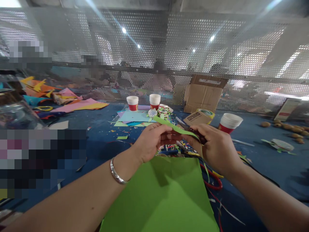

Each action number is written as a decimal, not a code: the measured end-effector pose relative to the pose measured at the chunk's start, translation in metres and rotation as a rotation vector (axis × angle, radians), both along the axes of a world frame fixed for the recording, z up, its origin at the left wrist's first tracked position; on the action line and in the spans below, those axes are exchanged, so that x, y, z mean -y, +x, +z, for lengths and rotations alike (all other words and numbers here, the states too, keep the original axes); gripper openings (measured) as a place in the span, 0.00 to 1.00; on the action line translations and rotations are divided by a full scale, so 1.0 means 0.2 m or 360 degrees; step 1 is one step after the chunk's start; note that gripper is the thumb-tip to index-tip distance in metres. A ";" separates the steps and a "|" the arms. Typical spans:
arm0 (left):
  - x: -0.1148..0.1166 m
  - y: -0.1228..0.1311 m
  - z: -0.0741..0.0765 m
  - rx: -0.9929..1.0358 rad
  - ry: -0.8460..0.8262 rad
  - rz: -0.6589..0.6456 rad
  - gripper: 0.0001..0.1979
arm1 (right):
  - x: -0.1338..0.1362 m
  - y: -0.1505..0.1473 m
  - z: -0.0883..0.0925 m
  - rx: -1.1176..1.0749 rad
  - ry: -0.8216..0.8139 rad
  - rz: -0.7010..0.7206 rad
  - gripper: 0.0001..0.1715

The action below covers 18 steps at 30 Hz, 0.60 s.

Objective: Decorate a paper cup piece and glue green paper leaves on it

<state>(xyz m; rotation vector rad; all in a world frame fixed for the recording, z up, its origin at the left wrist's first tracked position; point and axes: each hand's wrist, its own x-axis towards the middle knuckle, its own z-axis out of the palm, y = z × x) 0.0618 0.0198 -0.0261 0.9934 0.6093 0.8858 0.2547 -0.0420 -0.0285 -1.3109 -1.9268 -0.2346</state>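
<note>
green strip in left hand

No readable txt; cardbd box print blurry.

Straight to smooth, matt paper in the green strip, same again across the green sheet! Now dull grey metal along the scissors, then polished, shiny metal on the bracelet. Over to plain matt cardboard for the box, smooth paper-looking cups, and metallic, hole-punched sheen across the screen.
</note>
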 end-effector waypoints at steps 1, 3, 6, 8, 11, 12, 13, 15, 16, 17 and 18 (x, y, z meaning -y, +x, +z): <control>0.00 0.00 0.00 -0.0011 0.0013 -0.0007 0.11 | 0.00 0.00 0.00 -0.0003 0.0003 0.0002 0.09; 0.00 0.00 0.00 -0.0041 0.0035 -0.0008 0.10 | 0.00 -0.01 0.00 -0.0013 0.0003 0.0008 0.09; 0.01 0.00 -0.01 -0.0074 0.0061 -0.0031 0.10 | 0.00 -0.01 0.01 -0.0022 0.0024 0.0014 0.10; 0.01 0.01 -0.01 -0.0079 0.0066 -0.0051 0.11 | 0.00 -0.01 0.00 -0.0008 0.0043 0.0011 0.11; 0.01 0.02 -0.01 -0.0086 0.0085 -0.0051 0.11 | 0.00 -0.01 0.00 0.0027 0.0056 0.0003 0.12; 0.01 0.02 0.00 -0.0090 0.0095 -0.0050 0.11 | 0.00 -0.01 0.00 0.0032 0.0065 0.0003 0.12; 0.01 0.02 0.00 -0.0090 0.0105 -0.0048 0.10 | 0.00 -0.01 0.00 0.0033 0.0083 0.0005 0.12; 0.02 0.02 0.00 -0.0071 0.0114 -0.0047 0.09 | -0.01 -0.01 -0.01 0.0037 0.0128 0.0015 0.11; 0.02 0.02 0.00 -0.0061 0.0117 -0.0049 0.09 | -0.01 -0.01 -0.01 0.0037 0.0147 0.0019 0.11; 0.02 0.02 0.00 -0.0052 0.0122 -0.0047 0.09 | -0.01 -0.01 -0.01 0.0037 0.0159 0.0023 0.11; 0.01 0.02 0.00 -0.0044 0.0130 -0.0044 0.09 | -0.01 -0.01 0.00 0.0031 0.0164 0.0023 0.11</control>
